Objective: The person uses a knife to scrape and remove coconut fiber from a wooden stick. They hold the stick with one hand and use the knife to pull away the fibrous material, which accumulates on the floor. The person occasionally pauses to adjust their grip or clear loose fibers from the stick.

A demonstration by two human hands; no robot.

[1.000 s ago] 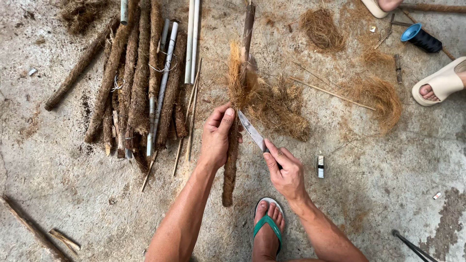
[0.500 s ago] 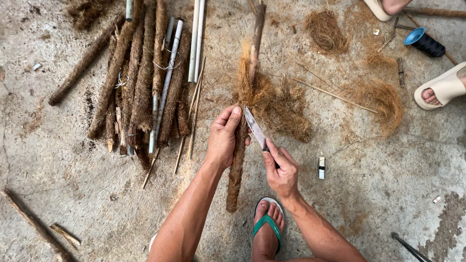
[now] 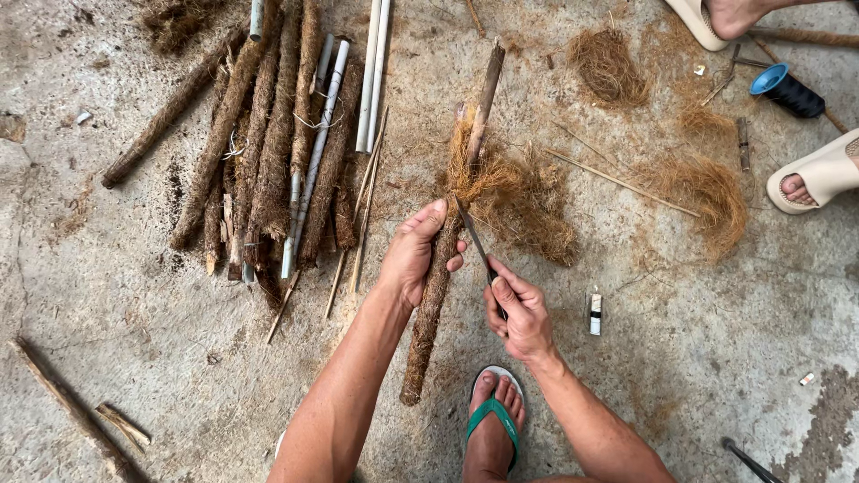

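My left hand grips a long stick wrapped in brown coconut-like fibre, held upright over the concrete floor. Its upper end is bare wood, with loose fibre peeled back around the middle. My right hand holds a knife whose blade rests against the stick just above my left thumb, at the base of the loosened fibre.
A pile of fibre-wrapped sticks and white pipes lies to the left. Loose fibre clumps lie to the right, near a small lighter, a blue thread spool and another person's sandalled feet. My foot in a green flip-flop is below.
The stick and both hands have shifted a little. The knife blade has moved up along the stick toward the loosened fibre.
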